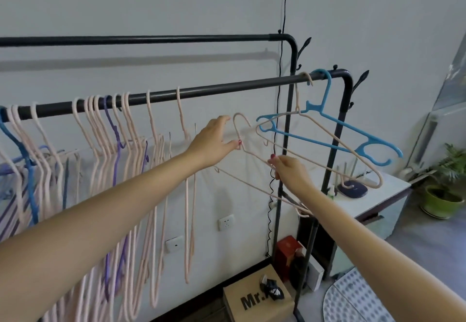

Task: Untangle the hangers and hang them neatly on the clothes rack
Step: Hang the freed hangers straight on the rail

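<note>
A black clothes rack has a front rail (227, 89) and a higher back rail (151, 39). Several pale pink hangers, with a few blue and purple ones (114, 130), hang in a row on the left part of the front rail. At the rail's right end hang a light blue hanger (335, 130) and a pink hanger (327, 150), tilted and overlapping. Below the rail I hold a loose pink hanger (242, 130): my left hand (214, 142) pinches its neck under the hook, and my right hand (290, 170) pinches its shoulder wire.
A black cable (281, 95) runs down the wall behind the rack. Under the rack's right end stand a cardboard box (252, 301) and a red box (287, 253). To the right are a white cabinet (378, 195) and a potted plant (443, 190).
</note>
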